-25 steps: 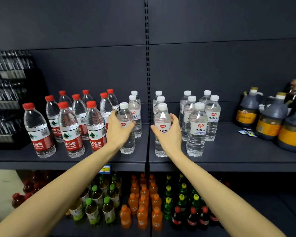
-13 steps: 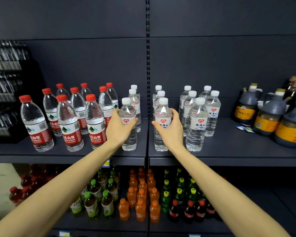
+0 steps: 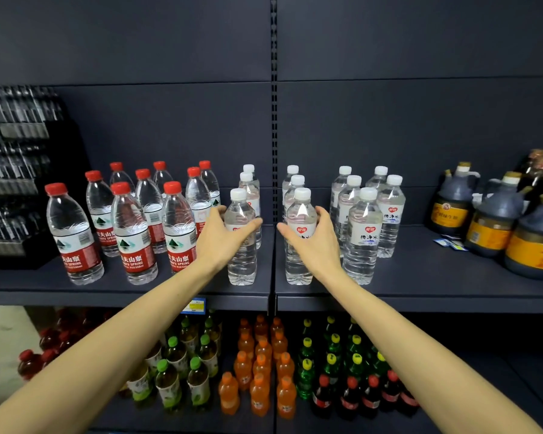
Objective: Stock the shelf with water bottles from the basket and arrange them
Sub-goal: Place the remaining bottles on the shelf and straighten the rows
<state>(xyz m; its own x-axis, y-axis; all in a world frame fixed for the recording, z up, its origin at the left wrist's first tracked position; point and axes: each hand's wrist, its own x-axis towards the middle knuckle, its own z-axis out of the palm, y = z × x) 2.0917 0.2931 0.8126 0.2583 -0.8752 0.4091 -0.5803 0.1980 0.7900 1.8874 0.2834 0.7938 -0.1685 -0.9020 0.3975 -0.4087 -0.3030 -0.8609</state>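
Note:
Rows of white-capped water bottles stand on the dark shelf (image 3: 420, 292). My left hand (image 3: 223, 238) wraps the front bottle of the left row (image 3: 242, 264), which stands upright near the shelf's front edge. My right hand (image 3: 315, 239) wraps the front bottle of the neighbouring row (image 3: 298, 267), just right of the shelf's centre post. More white-capped bottles (image 3: 362, 242) stand in two rows further right. The basket is out of view.
Several red-capped water bottles (image 3: 135, 236) fill the shelf's left part. Dark jugs with yellow labels (image 3: 496, 227) stand at the right. A black rack (image 3: 16, 189) sits at far left. The lower shelf holds green-capped, orange and dark soft drink bottles (image 3: 261, 371).
Both hands stay on the same two front bottles. Each bottle has turned slightly in my grip, and the view has shifted a little downward and back.

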